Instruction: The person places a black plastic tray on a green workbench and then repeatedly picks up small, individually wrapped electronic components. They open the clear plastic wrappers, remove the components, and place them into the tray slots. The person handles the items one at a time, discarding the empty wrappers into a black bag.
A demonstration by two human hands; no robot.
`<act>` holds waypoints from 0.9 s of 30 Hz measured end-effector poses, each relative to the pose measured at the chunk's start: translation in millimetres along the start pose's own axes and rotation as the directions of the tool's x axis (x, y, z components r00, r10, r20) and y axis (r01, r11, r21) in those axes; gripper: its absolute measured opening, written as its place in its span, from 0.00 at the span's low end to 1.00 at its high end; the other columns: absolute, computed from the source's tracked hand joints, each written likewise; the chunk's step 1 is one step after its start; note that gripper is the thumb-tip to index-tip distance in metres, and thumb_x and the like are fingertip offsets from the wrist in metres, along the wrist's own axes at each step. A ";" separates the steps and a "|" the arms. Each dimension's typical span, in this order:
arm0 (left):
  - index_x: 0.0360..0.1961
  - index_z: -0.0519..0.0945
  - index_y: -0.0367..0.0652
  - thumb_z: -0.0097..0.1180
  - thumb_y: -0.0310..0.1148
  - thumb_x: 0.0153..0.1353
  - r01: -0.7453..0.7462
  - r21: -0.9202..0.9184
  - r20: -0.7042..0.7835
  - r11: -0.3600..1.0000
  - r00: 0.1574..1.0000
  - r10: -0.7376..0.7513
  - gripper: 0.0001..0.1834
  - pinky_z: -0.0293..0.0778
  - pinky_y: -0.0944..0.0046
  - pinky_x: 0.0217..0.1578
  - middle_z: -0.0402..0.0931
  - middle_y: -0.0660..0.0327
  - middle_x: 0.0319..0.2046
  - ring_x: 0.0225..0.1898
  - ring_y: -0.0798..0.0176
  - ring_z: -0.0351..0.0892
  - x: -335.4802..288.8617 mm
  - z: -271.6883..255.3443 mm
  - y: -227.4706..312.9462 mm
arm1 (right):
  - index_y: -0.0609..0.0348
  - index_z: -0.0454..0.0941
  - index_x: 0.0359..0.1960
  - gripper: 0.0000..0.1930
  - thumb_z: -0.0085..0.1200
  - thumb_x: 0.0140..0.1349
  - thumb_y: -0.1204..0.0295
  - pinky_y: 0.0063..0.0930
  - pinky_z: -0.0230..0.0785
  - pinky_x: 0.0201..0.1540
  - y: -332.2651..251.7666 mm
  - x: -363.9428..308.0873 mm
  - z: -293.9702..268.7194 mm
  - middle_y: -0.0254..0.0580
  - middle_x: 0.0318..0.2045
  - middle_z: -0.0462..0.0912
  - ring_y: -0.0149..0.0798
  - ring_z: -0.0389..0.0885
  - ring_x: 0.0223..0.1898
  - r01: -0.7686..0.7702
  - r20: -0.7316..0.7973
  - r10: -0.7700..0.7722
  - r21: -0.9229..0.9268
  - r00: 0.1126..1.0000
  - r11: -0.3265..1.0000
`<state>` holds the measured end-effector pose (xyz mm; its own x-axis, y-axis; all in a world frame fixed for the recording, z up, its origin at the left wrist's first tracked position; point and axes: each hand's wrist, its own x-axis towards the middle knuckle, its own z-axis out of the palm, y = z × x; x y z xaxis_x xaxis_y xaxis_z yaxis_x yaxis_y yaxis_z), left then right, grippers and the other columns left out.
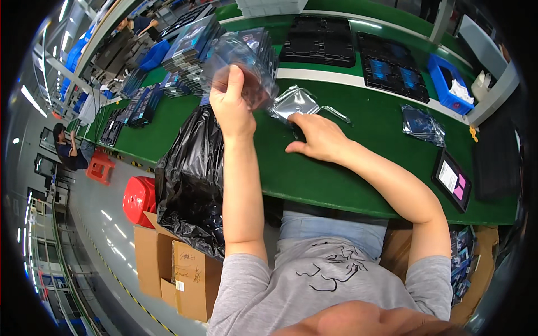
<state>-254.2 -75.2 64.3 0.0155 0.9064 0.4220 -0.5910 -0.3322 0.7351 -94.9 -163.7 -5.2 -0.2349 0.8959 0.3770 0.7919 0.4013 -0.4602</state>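
My left hand (231, 99) is raised above the green work surface (336, 179) and grips a clear, crinkled plastic bag (241, 59) with something dark inside. My right hand (316, 137) rests flat on the green surface over a small dark object, its fingers on the edge of a silvery plastic pouch (292, 102). A thin clear strip (336, 114) lies just beyond that pouch.
A black bin bag (190, 179) hangs over a cardboard box (179, 271) at my left. Black trays (319, 39), a blue bin (448, 84), stacked dark packs (188, 56), a bagged item (423, 124) and a tablet-like device (451, 179) lie about. A person (70, 148) sits far left near red stools (137, 199).
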 end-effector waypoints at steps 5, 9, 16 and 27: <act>0.35 0.78 0.39 0.57 0.34 0.63 0.150 0.266 0.139 0.952 0.971 -0.192 0.09 0.71 0.74 0.22 0.80 0.61 0.30 0.24 0.69 0.78 -34.4 -40.5 25.1 | 0.62 0.71 0.37 0.12 0.56 0.59 0.66 0.46 0.71 0.41 8.9 7.0 -2.8 0.49 0.33 0.80 0.54 0.79 0.40 -0.028 0.040 0.026 0.029 0.999 0.999; 0.36 0.78 0.37 0.59 0.33 0.62 0.076 0.399 0.103 0.914 0.987 -0.127 0.09 0.73 0.72 0.35 0.79 0.62 0.33 0.32 0.69 0.78 -71.4 -77.3 40.2 | 0.62 0.69 0.34 0.08 0.50 0.63 0.69 0.46 0.70 0.41 23.2 9.8 7.1 0.52 0.32 0.79 0.55 0.78 0.40 0.066 -0.043 -0.069 -0.070 0.997 0.995; 0.32 0.76 0.42 0.55 0.33 0.66 -0.001 0.365 -0.335 0.931 0.933 0.133 0.07 0.70 0.74 0.21 0.76 0.64 0.25 0.20 0.73 0.71 -142.5 -173.4 102.7 | 0.62 0.68 0.32 0.08 0.51 0.62 0.70 0.46 0.71 0.40 -1.6 16.1 22.4 0.51 0.32 0.78 0.54 0.78 0.40 0.135 -0.026 -0.137 -0.056 0.990 0.989; 0.66 0.54 0.28 0.59 0.47 0.61 0.736 0.460 -0.786 0.496 0.597 -0.158 0.43 0.59 0.60 0.62 0.60 0.42 0.64 0.64 0.52 0.63 -261.1 -365.6 47.8 | 0.61 0.73 0.39 0.09 0.56 0.56 0.80 0.38 0.69 0.40 9.6 0.0 13.4 0.47 0.35 0.72 0.50 0.76 0.38 0.130 -0.108 -0.146 -0.149 0.983 0.980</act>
<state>-581.4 -232.4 -204.7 -0.5318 0.7989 -0.2809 0.0891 0.3827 0.9196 -94.9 -157.2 -20.4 -0.2858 0.8015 0.5252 0.8297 0.4812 -0.2828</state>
